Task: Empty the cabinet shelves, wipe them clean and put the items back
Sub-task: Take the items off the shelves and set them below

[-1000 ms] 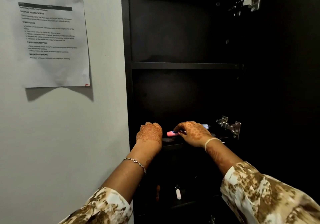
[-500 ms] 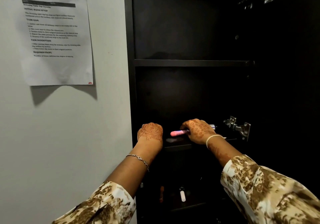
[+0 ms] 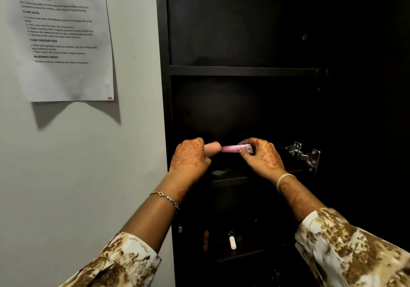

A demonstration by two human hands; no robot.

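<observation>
A dark cabinet stands open in front of me, with an upper shelf (image 3: 244, 71) and a middle shelf (image 3: 229, 179). Both hands are raised just above the middle shelf. Between them I hold a small pink tube (image 3: 235, 148) level. My right hand (image 3: 263, 157) pinches its labelled body. My left hand (image 3: 189, 158) is closed around its peach-coloured cap end (image 3: 212, 148). Something pale and flat (image 3: 218, 172) lies on the middle shelf below the tube; I cannot tell what it is.
On the lower shelf (image 3: 239, 254) lie an orange stick-shaped item (image 3: 205, 240) and a small white bottle (image 3: 232, 242). A metal door hinge (image 3: 305, 156) juts out at the right. A printed sheet (image 3: 64, 40) hangs on the grey wall at the left.
My right hand lifted the pink tube off the middle shelf and carried it left. My left hand rose from the shelf edge and took hold of the tube's cap end.
</observation>
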